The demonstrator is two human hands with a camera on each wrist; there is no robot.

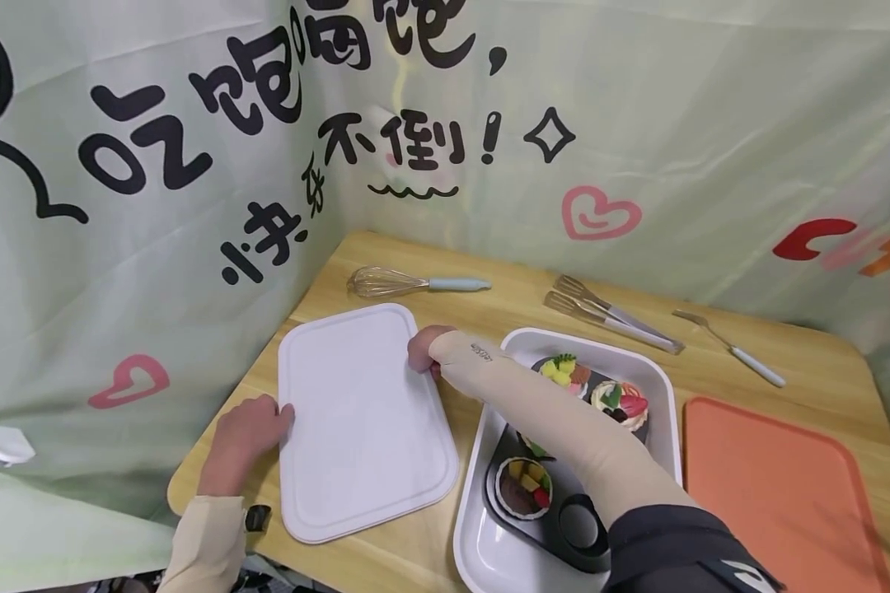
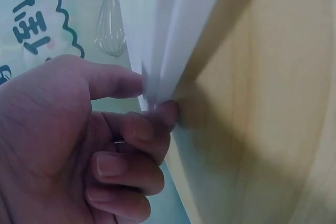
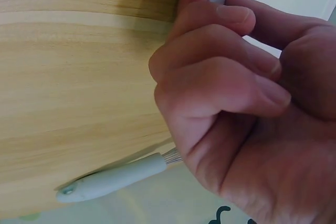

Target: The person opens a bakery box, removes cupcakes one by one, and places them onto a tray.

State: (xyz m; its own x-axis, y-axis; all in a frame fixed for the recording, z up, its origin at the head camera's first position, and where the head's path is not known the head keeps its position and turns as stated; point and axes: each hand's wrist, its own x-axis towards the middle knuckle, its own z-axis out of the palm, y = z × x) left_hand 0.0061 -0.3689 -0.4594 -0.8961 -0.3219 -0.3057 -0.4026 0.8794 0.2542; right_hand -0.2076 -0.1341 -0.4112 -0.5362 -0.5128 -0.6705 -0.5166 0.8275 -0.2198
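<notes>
On my head feed the white lid-like panel [image 1: 367, 420] lies left of centre, with its edge lifted clear of the table [image 1: 415, 548] where the left wrist view shows it; whether the whole panel is raised I cannot tell. The left hand [image 1: 245, 432] pinches its left edge between thumb and forefinger, remaining fingers curled. The right hand [image 1: 428, 350] pinches the opposite edge near the upper corner, other fingers folded in.

Progress, my judgement: the grasp on both sides is done. Release is not; I log the handling of the panel as mid-way. The white box [image 1: 504, 560], lower centre right, stands uncovered and loaded.

Count: one panel; one box; three fruit-topped tarts [image 1: 524, 490] plainly seen, plus a sliver of what I take for a fourth by the forearm. They sit in dark pan [image 1: 541, 531], one or two, the join being hidden; one cup shows without a tart. One whisk [image 1: 445, 284], upper centre; one pair of tongs [image 1: 611, 315] and one fork [image 1: 745, 359], right of it; one orange tray [image 1: 779, 494], lower right.
</notes>
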